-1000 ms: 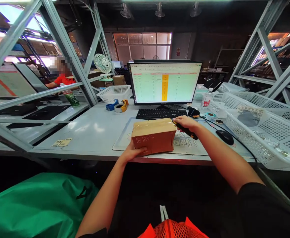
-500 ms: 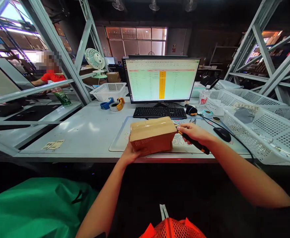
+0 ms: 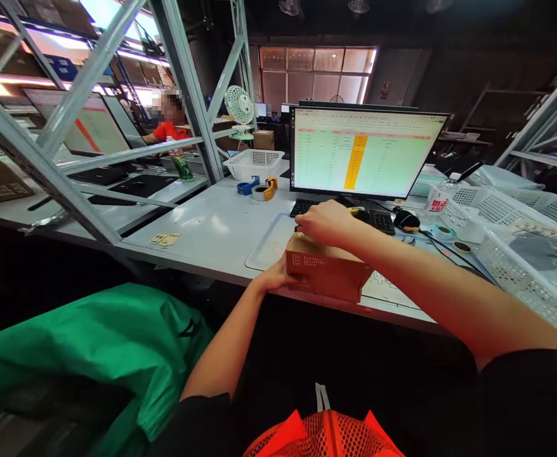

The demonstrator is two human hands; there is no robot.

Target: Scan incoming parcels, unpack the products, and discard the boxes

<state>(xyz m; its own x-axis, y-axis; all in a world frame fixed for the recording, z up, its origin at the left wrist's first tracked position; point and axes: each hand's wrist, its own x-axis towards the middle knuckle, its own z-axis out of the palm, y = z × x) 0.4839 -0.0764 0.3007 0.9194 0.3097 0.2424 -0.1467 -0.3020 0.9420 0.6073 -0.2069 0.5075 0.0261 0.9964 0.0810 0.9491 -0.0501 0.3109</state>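
Note:
A small brown cardboard box [image 3: 328,279] sits at the desk's front edge, its printed side facing me and tape along its top. My left hand [image 3: 278,276] grips the box low at its left end, fingers partly hidden behind it. Over the top of the box, at the left end, is my right hand [image 3: 323,222], closed round a yellow-and-black utility knife [image 3: 356,210]. Most of the knife is covered by the hand, and its blade cannot be made out. Behind the hands lies a black keyboard [image 3: 382,222], partly covered.
A monitor [image 3: 364,155] stands behind the box. Blue and yellow tape dispensers [image 3: 262,189] and a white basket [image 3: 254,165] are back left. White baskets [image 3: 528,273] and a bottle [image 3: 443,193] line the right. A green bag [image 3: 92,343] lies low left; a co-worker [image 3: 171,124] sits beyond the rack.
My right hand, with the utility knife, has gone from the box's right end across its top to the left end. The box has turned somewhat, and the view has swung left.

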